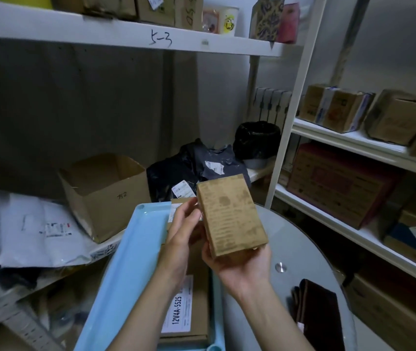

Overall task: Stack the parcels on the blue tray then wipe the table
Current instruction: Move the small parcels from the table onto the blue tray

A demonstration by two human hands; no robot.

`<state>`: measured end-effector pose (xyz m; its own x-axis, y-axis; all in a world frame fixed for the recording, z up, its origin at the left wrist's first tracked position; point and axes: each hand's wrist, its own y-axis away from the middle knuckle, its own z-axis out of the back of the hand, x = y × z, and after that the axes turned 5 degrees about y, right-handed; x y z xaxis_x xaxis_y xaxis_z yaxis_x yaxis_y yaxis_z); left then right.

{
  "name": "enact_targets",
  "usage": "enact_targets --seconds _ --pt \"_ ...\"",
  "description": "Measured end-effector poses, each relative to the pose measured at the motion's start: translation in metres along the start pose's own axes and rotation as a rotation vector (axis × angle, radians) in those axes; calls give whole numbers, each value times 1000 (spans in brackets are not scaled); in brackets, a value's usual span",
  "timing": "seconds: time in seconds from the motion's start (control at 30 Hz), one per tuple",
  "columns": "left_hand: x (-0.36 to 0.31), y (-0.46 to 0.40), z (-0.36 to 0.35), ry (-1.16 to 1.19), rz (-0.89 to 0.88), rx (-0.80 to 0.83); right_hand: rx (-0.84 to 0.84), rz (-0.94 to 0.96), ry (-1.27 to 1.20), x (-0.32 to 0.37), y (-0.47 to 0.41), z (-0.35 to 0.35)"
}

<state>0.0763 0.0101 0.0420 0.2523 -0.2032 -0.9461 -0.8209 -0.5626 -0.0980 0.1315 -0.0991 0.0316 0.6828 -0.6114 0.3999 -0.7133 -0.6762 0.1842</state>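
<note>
While both hands are holding it up above the blue tray (125,262), a small brown cardboard parcel (232,215) is showing a face of faint printed lines too blurred to read. The right hand (239,268) is cupping the parcel's lower end from beneath, fingers curled around it, and the left hand (181,234) is lying half-open against its left side, fingertips touching the edge. Below, a flat cardboard parcel (196,287) is lying in the tray, its white label (182,306) reading "12V4A-5525". The tray is sitting on the round glass tabletop (300,239), where a dark brown cloth (320,310) is lying to the right. Behind, the white shelf edge (125,36) is carrying handwritten "5-3", and an open carton (105,196) is bearing a small handwritten mark.
</note>
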Motion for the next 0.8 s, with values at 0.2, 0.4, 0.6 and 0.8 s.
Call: enact_targets --seconds 0.2,0.4,0.6,0.8 --pt "-14 8 22 50 -117 -235 -135 523 986 -18 6 -19" --pt "-12 23 48 7 117 -181 -104 661 1761 -62 20 -10" --pt "11 21 64 -71 276 -301 -74 606 1890 -76 12 6" --pt "18 28 73 -62 326 -325 -66 678 1941 -82 4 6"
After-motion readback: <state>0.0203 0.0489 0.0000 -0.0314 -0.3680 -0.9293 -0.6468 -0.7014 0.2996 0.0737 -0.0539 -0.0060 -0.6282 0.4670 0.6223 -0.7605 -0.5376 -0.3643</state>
